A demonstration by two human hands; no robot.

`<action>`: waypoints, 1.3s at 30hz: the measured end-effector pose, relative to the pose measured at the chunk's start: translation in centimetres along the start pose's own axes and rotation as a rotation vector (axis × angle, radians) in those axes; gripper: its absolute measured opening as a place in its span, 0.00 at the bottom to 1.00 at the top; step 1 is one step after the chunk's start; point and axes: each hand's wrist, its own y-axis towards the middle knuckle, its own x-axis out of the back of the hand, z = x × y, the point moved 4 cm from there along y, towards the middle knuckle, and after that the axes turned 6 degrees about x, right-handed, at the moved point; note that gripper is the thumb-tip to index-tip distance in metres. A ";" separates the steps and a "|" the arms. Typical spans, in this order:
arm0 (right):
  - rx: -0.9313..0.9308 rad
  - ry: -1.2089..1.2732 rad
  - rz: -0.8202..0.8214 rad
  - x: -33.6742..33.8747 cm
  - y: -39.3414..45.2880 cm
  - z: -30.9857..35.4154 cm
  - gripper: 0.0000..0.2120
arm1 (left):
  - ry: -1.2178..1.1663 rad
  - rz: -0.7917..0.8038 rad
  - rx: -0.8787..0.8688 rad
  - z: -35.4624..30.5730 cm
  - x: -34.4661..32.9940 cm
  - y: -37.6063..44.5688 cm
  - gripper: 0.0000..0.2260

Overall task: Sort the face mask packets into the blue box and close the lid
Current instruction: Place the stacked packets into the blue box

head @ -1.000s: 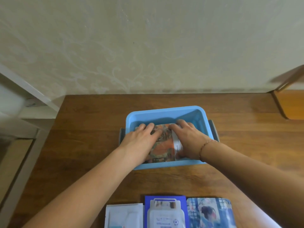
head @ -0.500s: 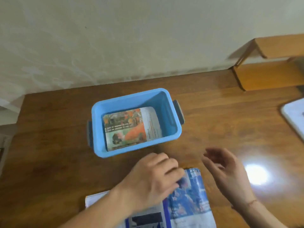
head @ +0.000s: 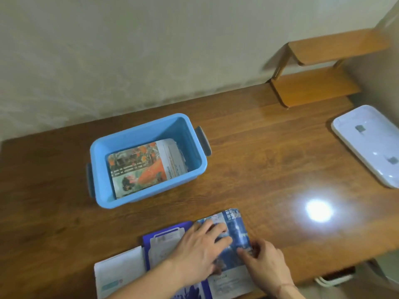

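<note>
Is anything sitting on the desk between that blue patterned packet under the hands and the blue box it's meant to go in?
Nothing visible. Both hands, left and right, rest on the blue packet, and only bare desk lies between it and the box. The box is open on top, with an orange packet lying flat inside and space above it.

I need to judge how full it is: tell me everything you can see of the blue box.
The blue box is an open, lidless tub of smooth light-blue plastic with rounded corners and a grey handle at each short end. It stands upright on the wooden table, turned slightly askew. One orange-patterned packet lies flat inside, covering most of the floor. Neither hand touches it.
</note>
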 end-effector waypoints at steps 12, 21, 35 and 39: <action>0.369 0.246 -0.055 1.7 2.5 0.4 0.07 | -0.446 -0.241 0.375 2.0 1.2 0.3 0.36; 0.735 0.875 0.051 5.6 4.9 4.9 0.17 | -1.440 -0.425 0.403 2.3 4.0 4.8 0.15; 0.679 0.804 0.212 6.8 5.4 5.9 0.18 | -1.350 -0.443 0.552 2.2 5.0 4.8 0.08; 0.685 1.295 0.380 7.2 2.6 8.9 0.27 | -1.662 -0.850 0.614 1.9 8.5 3.4 0.21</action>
